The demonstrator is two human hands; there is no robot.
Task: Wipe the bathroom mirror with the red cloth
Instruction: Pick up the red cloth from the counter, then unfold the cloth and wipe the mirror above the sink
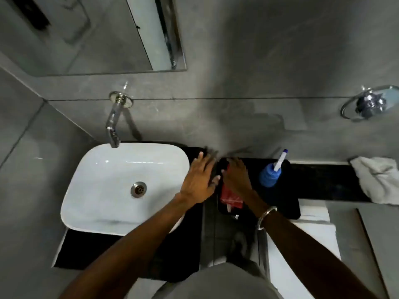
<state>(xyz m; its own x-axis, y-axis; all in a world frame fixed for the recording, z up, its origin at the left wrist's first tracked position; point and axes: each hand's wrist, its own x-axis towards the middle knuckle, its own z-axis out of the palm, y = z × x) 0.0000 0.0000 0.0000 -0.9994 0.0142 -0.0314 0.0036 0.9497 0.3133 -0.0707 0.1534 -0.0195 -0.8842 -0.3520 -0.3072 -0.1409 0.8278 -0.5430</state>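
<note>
The mirror (97, 39) hangs on the grey wall at the top left, above the tap. The red cloth (230, 196) lies on the black counter (323, 182) just right of the basin, partly covered by my right hand. My right hand (237, 178) rests flat over the cloth with its fingers stretched toward the wall, not curled around it. My left hand (199, 180) hovers beside it at the basin's right rim, fingers spread, holding nothing. Both hands are slightly blurred.
A white basin (103, 180) with a chrome wall tap (113, 126) sits at the left. A blue spray bottle (269, 174) stands just right of my right hand. A white cloth (380, 180) lies at the counter's far right, below a chrome towel ring (367, 102).
</note>
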